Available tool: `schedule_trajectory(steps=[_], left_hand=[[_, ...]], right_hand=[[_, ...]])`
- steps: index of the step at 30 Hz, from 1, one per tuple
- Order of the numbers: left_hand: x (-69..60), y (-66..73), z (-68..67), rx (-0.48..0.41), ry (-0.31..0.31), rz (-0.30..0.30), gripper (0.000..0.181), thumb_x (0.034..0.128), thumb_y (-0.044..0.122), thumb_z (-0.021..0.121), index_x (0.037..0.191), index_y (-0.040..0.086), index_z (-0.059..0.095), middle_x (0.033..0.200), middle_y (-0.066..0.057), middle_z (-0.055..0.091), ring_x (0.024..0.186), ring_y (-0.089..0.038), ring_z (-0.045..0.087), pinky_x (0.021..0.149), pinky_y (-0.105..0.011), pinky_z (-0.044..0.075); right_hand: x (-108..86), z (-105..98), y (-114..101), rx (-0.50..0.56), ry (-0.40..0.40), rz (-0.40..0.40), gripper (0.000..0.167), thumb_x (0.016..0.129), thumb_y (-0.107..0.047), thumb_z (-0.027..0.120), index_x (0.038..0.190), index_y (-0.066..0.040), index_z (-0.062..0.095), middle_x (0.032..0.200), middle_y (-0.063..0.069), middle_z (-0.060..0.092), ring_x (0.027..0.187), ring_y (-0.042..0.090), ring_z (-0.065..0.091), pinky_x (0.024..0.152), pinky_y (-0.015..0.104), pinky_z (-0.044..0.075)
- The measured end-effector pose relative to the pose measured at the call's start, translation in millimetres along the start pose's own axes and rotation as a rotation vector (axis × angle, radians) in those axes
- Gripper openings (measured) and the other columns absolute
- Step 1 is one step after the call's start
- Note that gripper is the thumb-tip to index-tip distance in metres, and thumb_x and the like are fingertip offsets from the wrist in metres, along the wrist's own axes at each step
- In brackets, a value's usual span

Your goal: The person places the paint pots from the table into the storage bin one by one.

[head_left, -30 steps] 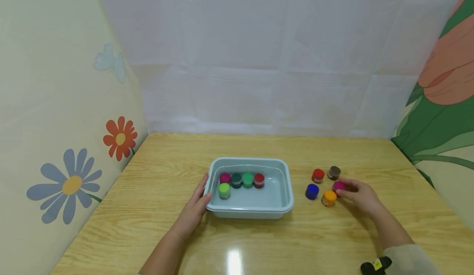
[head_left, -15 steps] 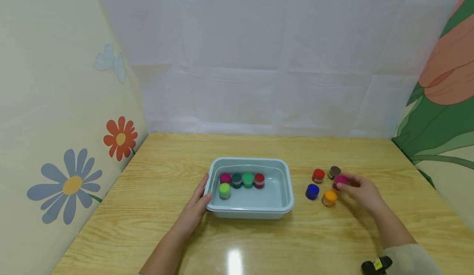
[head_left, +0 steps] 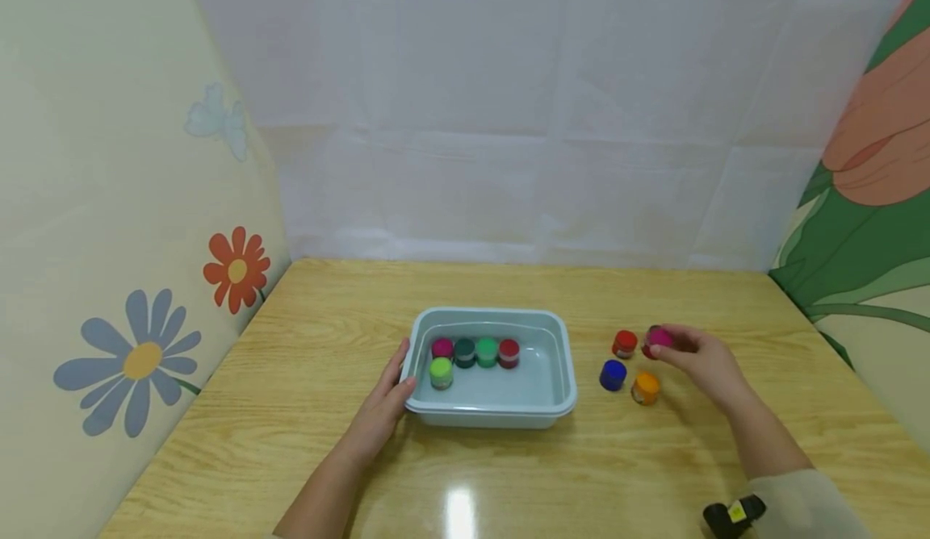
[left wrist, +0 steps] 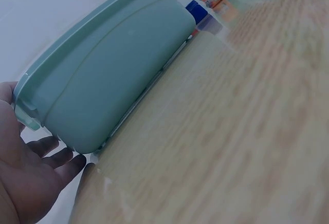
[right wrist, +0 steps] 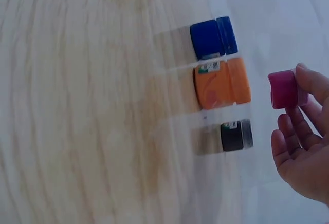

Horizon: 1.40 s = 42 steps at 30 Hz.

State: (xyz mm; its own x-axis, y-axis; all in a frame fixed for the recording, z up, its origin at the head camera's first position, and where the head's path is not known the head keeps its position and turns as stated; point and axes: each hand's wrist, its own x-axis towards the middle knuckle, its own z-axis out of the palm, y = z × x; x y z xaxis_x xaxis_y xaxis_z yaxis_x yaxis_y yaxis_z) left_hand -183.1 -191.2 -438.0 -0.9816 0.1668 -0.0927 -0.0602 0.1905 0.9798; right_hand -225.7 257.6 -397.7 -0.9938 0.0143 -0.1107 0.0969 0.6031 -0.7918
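Left side: left hand (head_left: 381, 406) grasps the left end of the pale blue plastic tub (head_left: 490, 411), thumb over the rim, fingers along the outer wall; unchanged from the earlier head frames. Tub sits mid-frame on the wood-grain table (head_left: 327, 305).

Inside, upper left part: back row, left to right, second magenta jar (head_left: 441, 348), dark green jar (head_left: 464, 353), green jar (head_left: 487, 353), dark red jar (head_left: 508, 353); lime jar (head_left: 440, 373) in front. Same layout as before.

Right of centre, on table: blue jar (head_left: 613, 375), red jar (head_left: 624, 344), orange jar (head_left: 645, 388).

Next, magenta jar (head_left: 659, 338), pinched between thumb and fingers of the right hand (head_left: 708, 365). Just changed: it's shifted up the frame from beside the orange jar, now covering most of the dark brown jar (right wrist: 233, 136) in head view. Right wrist view shows it raised off the table. Meaning, as I judge it: pick-up done, grasp looks secure, placement not yet done.
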Motion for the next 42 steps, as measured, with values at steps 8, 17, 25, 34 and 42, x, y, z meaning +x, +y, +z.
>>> schedule_trajectory(steps=[8, 17, 25, 34, 42], left_hand=[[0.0, -0.8, -0.6, 0.011, 0.003, -0.005, 0.060, 0.1046, 0.033, 0.039, 0.158, 0.031, 0.012, 0.167, -0.004, 0.003, 0.153, -0.036, 0.005, 0.118, -0.060, 0.021], [1.7, -3.6, -0.5, -0.008, -0.003, 0.030, 0.061, 0.1046, 0.030, 0.039, 0.159, 0.027, 0.011, 0.167, -0.005, 0.002, 0.153, -0.035, 0.003, 0.118, -0.059, 0.017], [2.7, -5.8, 0.3, -0.033, -0.003, 0.061, 0.061, 0.1047, 0.026, 0.038, 0.159, 0.024, 0.010, 0.167, -0.006, 0.002, 0.153, -0.033, 0.002, 0.119, -0.057, 0.017], [3.0, -4.9, -0.4, -0.026, -0.003, 0.036, 0.061, 0.1046, 0.028, 0.038, 0.159, 0.027, 0.011, 0.167, -0.005, 0.002, 0.153, -0.035, 0.003, 0.119, -0.059, 0.017], [2.4, -5.0, -0.2, -0.032, -0.009, 0.036, 0.061, 0.1045, 0.030, 0.039, 0.159, 0.028, 0.011, 0.167, -0.005, 0.001, 0.153, -0.035, 0.002, 0.118, -0.061, 0.017]], right_hand=[[1.2, 10.6, -24.8, 0.023, -0.004, -0.068, 0.067, 0.093, -0.040, 0.066, 0.143, -0.001, 0.046, 0.132, 0.024, 0.056, 0.116, 0.030, 0.055, 0.086, 0.024, 0.048], [6.7, 27.4, -50.3, 0.090, -0.055, -0.118, 0.062, 0.091, -0.032, 0.069, 0.140, 0.000, 0.049, 0.128, 0.024, 0.058, 0.106, 0.025, 0.060, 0.087, 0.032, 0.056], [8.6, 44.8, -72.1, 0.121, -0.094, -0.109, 0.060, 0.090, -0.030, 0.071, 0.140, -0.004, 0.051, 0.129, 0.022, 0.059, 0.105, 0.025, 0.060, 0.084, 0.033, 0.056], [6.7, 70.0, -95.9, 0.111, -0.126, -0.092, 0.056, 0.087, -0.032, 0.074, 0.136, -0.010, 0.056, 0.126, 0.014, 0.062, 0.117, 0.028, 0.056, 0.091, 0.034, 0.053], [6.7, 100.6, -114.4, 0.151, -0.160, -0.131, 0.047, 0.085, -0.021, 0.076, 0.129, -0.010, 0.062, 0.117, 0.011, 0.065, 0.109, 0.027, 0.058, 0.083, 0.029, 0.054]])
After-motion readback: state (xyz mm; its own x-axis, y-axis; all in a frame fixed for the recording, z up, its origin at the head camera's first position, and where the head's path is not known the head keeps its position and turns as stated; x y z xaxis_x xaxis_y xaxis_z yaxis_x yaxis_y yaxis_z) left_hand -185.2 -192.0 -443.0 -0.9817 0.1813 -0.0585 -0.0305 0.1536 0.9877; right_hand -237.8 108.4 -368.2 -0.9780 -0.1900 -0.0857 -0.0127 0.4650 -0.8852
